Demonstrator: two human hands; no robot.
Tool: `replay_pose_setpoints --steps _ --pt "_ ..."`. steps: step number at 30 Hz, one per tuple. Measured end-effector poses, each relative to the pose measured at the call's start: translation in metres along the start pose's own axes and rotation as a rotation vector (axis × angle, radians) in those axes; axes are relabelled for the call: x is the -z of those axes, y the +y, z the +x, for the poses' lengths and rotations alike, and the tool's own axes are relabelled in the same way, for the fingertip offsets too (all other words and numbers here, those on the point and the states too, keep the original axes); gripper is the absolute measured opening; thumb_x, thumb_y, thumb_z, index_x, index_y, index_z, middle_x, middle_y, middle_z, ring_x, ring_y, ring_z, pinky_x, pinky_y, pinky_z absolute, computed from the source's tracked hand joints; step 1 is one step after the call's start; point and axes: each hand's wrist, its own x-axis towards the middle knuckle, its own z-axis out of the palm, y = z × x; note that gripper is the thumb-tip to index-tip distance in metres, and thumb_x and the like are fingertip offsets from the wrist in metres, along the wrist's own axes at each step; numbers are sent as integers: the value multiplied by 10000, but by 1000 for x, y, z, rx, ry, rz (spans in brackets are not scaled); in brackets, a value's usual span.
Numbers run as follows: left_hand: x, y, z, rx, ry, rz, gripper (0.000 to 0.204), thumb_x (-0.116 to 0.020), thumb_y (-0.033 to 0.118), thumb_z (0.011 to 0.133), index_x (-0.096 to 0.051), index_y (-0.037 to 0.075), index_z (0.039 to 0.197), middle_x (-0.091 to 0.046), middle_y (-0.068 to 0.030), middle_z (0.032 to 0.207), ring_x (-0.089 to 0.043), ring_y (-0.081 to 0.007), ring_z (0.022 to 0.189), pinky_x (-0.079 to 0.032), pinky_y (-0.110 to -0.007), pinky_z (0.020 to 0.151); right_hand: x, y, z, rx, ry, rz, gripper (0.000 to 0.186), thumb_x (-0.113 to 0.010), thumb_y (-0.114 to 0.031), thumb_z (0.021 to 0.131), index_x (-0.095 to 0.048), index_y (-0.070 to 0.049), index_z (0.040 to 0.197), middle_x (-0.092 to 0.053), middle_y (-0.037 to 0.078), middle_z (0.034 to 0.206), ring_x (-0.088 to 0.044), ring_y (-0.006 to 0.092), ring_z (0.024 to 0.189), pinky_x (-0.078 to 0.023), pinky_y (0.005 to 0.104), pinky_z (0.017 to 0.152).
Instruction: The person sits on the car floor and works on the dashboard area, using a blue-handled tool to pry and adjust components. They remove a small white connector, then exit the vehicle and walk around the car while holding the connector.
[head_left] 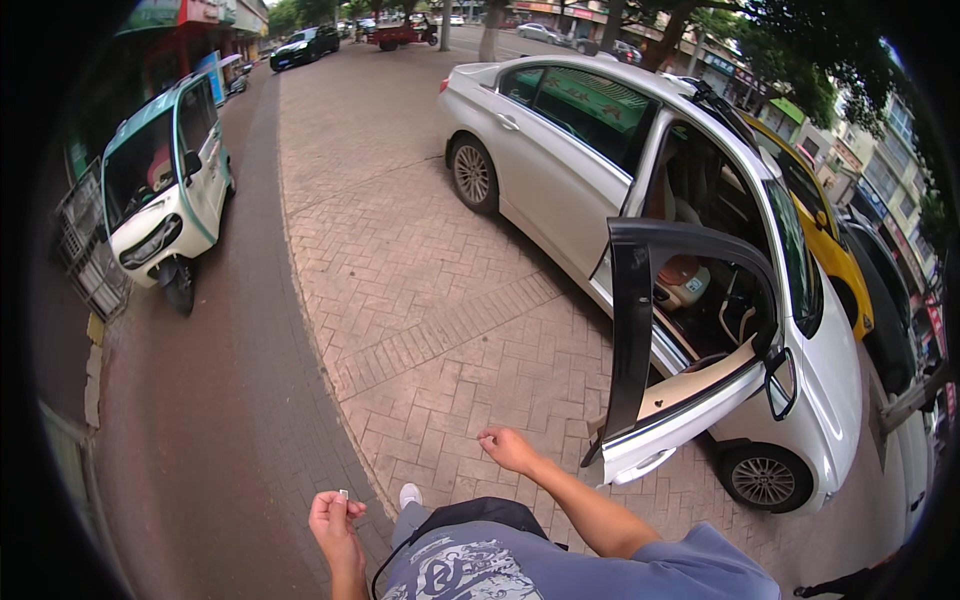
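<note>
My left hand [338, 520] is at the lower left, closed in a pinch. Between its thumb and fingers pokes up a small pale, flat piece [343, 493], too small to name. To the right, my right hand [507, 449] hangs with curled fingers above the paving, and no object shows in it. It is nearest to the open front door [640, 420] of a white car [570, 140] but does not touch it. Through the doorway the seat and part of the steering wheel [740, 320] show. A black bag [490, 515] lies across my waist.
A white and teal three-wheeler [165, 190] stands at the left on the dark paved strip [240, 330]. Beyond the white car is a yellow car [830, 240]. A dark car [305, 47] and a red cargo tricycle [400, 35] are far back. Brick paving [400, 260] lies ahead.
</note>
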Motion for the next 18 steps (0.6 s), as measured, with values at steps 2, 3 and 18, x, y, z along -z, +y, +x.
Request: replay_pose_setpoints --steps 2,3,18 --pt "-31 4 77 41 -93 35 88 -582 88 938 -554 25 883 -603 -57 714 -602 -145 661 -497 -275 656 19 9 31 -86 65 -19 282 -595 -268 897 -707 -60 1050 -694 188 817 -664 317 760 -525 410 716" --pt "-52 8 110 73 -165 72 84 -584 82 936 -554 25 883 -605 -58 716 -603 -144 662 -499 -275 660 29 11 43 -122 115 -4 282 -599 -269 894 -705 -62 1053 -692 185 809 -662 311 743 -524 409 707" --pt "-480 -85 389 464 -1032 181 66 -581 67 948 -570 13 913 -598 -64 743 -603 -157 712 -513 -317 737 212 75 151 -850 586 -51 286 -598 -232 862 -694 -92 1092 -670 223 775 -659 403 795 -533 473 784"
